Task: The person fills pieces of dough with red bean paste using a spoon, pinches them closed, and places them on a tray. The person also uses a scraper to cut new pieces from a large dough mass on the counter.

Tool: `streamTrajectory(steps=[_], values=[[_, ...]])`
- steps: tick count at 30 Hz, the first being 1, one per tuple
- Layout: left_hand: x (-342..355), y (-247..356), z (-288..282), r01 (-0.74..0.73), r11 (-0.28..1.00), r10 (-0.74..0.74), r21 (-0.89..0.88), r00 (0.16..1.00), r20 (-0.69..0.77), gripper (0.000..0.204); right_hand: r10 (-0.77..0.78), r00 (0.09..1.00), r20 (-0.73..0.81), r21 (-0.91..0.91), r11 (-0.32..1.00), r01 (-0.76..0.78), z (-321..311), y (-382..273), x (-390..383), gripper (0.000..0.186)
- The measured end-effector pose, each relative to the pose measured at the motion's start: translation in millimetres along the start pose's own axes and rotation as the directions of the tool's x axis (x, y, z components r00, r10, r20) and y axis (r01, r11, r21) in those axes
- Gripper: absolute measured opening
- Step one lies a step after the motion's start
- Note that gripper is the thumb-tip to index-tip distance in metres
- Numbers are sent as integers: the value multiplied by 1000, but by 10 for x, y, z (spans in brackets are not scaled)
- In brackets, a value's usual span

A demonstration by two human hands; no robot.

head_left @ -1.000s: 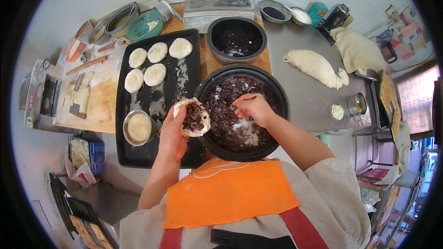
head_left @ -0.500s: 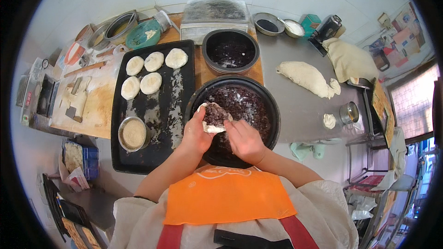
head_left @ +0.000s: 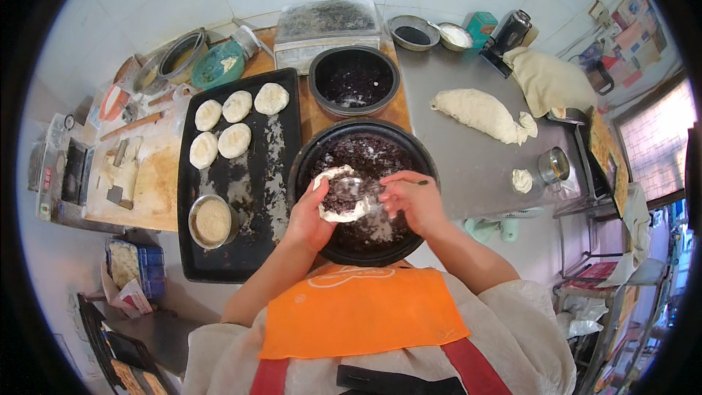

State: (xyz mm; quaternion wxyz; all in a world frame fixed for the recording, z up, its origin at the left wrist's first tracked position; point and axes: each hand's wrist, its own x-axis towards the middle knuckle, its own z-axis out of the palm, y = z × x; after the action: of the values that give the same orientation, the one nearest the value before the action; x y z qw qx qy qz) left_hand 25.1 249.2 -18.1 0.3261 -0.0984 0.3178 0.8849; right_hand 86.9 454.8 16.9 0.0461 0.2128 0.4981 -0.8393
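My left hand is closed round an open dough round with dark, grainy filling on it, above a wide black pan of dark paste sprinkled with white. My right hand grips a small utensil, seemingly a spoon, at the filling; its end is blurred. To their left, a black baking tray holds several pale, flat dough rounds and a metal bowl of pale granules.
Behind the pan stand a second black pot and a metal box. The steel counter bears a long dough lump, a small piece, a tin and a cloth. Bowls and wooden rods line the left board.
My left hand has moved rightward with the filled dough, over the pan. My right hand has moved from the paste up to the dough. The view has shifted slightly.
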Motion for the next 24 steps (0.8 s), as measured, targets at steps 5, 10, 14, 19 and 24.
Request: streamTrajectory(steps=[5, 10, 14, 19, 24], values=[[-128, 312, 119, -51, 997, 53, -56, 997, 49, 43, -207, 935, 288, -705, 615, 353, -361, -135, 31, 55], [-226, 290, 267, -26, 1000, 27, -8, 978, 205, 60, -33, 832, 553, -488, 797, 356, 77, -110, 106, 85], [-176, 304, 261, 10, 1000, -12, 11, 991, 134, 60, -194, 896, 399, -205, 934, 293, 245, 31, 193, 46], [-128, 360, 128, 114, 974, -145, 194, 977, 155, 50, -422, 655, 627, -636, 210, 743, 320, -298, 248, 37], [32, 335, 115, 111, 971, -151, 211, 971, 185, 47, 80, 921, 382, -437, 893, 104, 252, -310, 432, 35]])
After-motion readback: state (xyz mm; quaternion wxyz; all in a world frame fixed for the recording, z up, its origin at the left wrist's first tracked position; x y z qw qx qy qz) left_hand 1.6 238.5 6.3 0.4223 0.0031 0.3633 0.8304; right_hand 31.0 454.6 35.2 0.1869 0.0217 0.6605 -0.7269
